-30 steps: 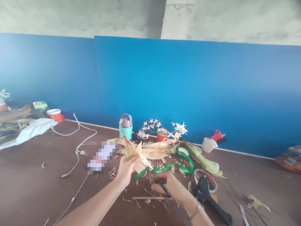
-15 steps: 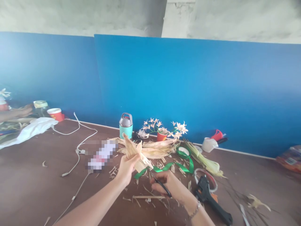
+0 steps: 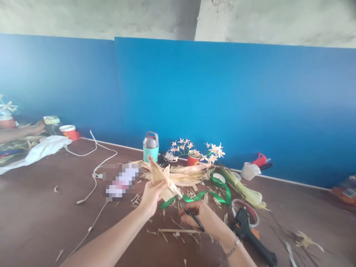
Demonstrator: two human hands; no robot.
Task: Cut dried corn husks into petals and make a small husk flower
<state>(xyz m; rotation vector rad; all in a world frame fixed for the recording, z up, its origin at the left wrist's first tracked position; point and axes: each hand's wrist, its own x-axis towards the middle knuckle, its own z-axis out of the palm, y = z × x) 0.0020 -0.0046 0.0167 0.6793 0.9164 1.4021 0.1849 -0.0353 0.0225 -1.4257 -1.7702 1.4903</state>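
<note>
Between the thumb and fingers of my left hand (image 3: 152,194) is a pale dried corn husk (image 3: 159,172), its tip pointing up and its lower end toward the right. My right hand (image 3: 200,217) is closed around black-handled scissors (image 3: 191,214), whose blades reach the husk's lower edge. Whether the blades are apart there is too small to tell. Behind my hands lie more dried husks (image 3: 191,174) in a pile. A green ribbon (image 3: 214,198) curls across the table just beyond the scissors, and husk scraps (image 3: 175,222) are scattered under and around my hands.
A black glue gun (image 3: 250,237) and a tape roll (image 3: 254,213) lie right of my right wrist. Husk flowers in a red cup (image 3: 193,159) and a turquoise flask (image 3: 150,148) stand by the blue partition. White cables (image 3: 96,170) run at left. Another person's hand (image 3: 37,128) reaches beside a jar.
The whole view has shifted slightly, with things appearing a little further right. My hands keep nearly the same pose on the husk and scissors. At far left, the other person's hand has moved slightly.
</note>
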